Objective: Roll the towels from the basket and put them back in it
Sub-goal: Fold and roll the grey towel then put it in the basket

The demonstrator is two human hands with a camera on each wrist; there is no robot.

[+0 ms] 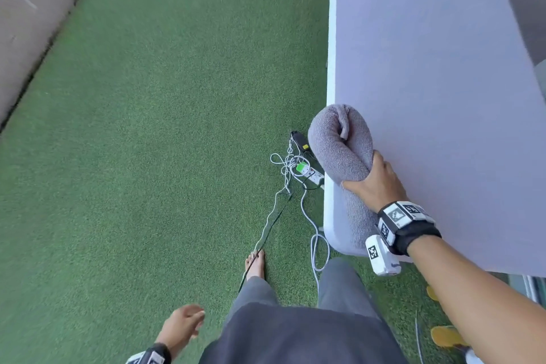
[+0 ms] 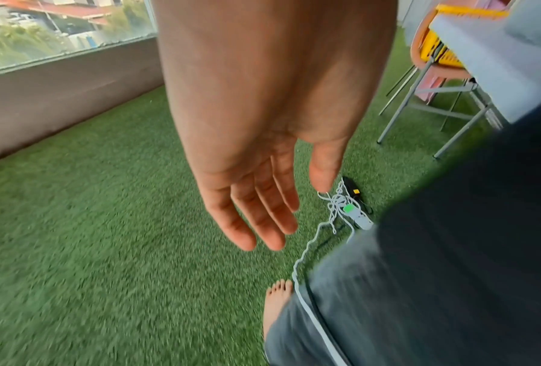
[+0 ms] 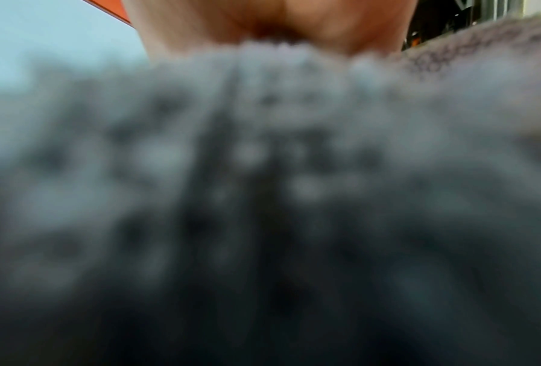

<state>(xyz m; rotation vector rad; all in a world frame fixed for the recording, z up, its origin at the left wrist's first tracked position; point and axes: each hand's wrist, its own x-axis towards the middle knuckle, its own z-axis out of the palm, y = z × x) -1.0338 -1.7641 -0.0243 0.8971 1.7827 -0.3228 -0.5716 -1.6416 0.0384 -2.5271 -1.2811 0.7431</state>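
A rolled grey towel (image 1: 339, 145) is held over the left edge of the white table (image 1: 443, 68). My right hand (image 1: 376, 180) grips it round its middle; the roll's far end curls upward. In the right wrist view the towel (image 3: 262, 173) fills the frame as a grey blur below the palm (image 3: 262, 22). My left hand (image 1: 181, 326) hangs beside my hip over the grass, holding nothing, with fingers (image 2: 253, 215) relaxed and nearly straight. A yellow basket (image 2: 438, 47) sits on an orange chair beyond the table's far end.
Green artificial grass (image 1: 147, 156) covers the floor. A white power strip (image 1: 310, 173) with tangled cables and a black device lies by the table's left side; a cable runs past my bare foot (image 1: 255, 263). A low wall (image 2: 59, 94) with a window bounds the left.
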